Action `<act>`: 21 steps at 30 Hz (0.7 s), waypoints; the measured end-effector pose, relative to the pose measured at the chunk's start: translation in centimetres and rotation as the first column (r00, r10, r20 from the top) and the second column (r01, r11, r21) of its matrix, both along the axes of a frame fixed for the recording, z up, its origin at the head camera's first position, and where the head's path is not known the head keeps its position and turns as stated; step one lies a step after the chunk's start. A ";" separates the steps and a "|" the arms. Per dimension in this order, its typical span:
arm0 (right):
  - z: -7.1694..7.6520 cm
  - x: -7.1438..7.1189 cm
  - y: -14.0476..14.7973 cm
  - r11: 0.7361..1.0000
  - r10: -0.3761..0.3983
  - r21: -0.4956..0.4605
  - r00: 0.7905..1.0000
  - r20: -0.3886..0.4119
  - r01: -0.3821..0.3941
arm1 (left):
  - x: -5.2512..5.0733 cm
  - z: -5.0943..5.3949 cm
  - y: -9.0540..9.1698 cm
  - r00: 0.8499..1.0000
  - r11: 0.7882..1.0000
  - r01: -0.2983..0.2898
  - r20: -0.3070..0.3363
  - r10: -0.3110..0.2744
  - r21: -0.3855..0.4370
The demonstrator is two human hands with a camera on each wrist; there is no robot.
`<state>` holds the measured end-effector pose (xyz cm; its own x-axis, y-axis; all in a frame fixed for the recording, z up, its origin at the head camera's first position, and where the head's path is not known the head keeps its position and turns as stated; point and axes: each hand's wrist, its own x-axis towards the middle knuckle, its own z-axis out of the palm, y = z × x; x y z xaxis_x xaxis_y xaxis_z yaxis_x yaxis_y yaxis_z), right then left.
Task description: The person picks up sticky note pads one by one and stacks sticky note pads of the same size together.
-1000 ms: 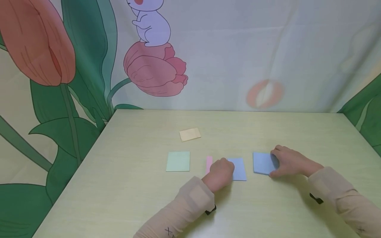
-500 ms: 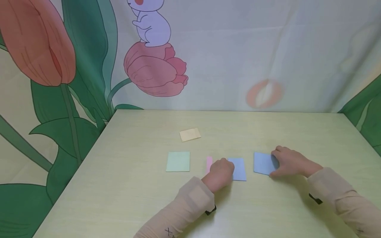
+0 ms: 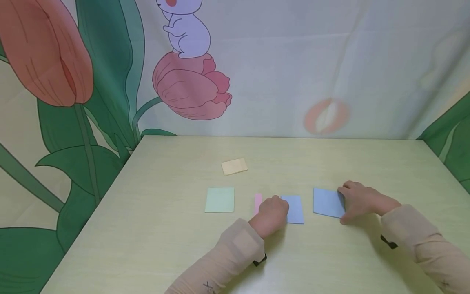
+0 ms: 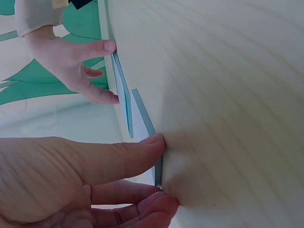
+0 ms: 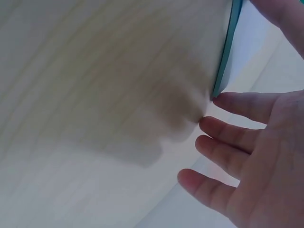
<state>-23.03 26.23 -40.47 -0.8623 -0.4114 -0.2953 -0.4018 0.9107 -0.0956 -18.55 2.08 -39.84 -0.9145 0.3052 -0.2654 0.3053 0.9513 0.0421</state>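
My left hand [image 3: 269, 216] pinches the left side of a flat blue sticky note pad [image 3: 295, 209] lying on the table. In the left wrist view, the thumb presses the near edge of that pad [image 4: 146, 116] and the fingers curl at its end. My right hand [image 3: 361, 201] stands at the right edge of a second blue sticky note pad [image 3: 327, 203], thumb and fingers spread around its two right corners. From the right wrist, the index fingertip touches a corner of this pad [image 5: 226, 52], while the other fingers extend loosely past it.
A narrow pink strip [image 3: 258, 201] sticks out beyond my left hand, partly hidden. To its left lies a pale green square pad [image 3: 219, 199]. A small beige rectangle [image 3: 234, 166] rests farther back on the wooden table [image 3: 165, 245]. A printed curtain [image 3: 271, 81] hangs behind the table.
My right hand has slid slightly right, uncovering more of the right blue pad's right edge; that pad has barely moved. The left hand stays put.
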 end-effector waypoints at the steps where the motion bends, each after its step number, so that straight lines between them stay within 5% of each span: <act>1: 0.0 0.0 0.0 1.000 0.007 -0.006 1.000 -0.003 -0.007 | 0.0 0.0 0.0 1.000 1.000 0.000 0.000 0.000 0.001; 21: -0.2 -0.1 -0.1 0.998 0.049 -0.033 0.997 -0.068 -0.051 | 0.1 -0.1 -0.2 1.000 0.999 0.017 -0.002 -0.017 0.029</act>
<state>-23.08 26.13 -40.70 -0.8576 -0.4636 -0.2225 -0.4534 0.8859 -0.0981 -18.45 1.88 -39.91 -0.9097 0.3282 -0.2544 0.3215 0.9444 0.0686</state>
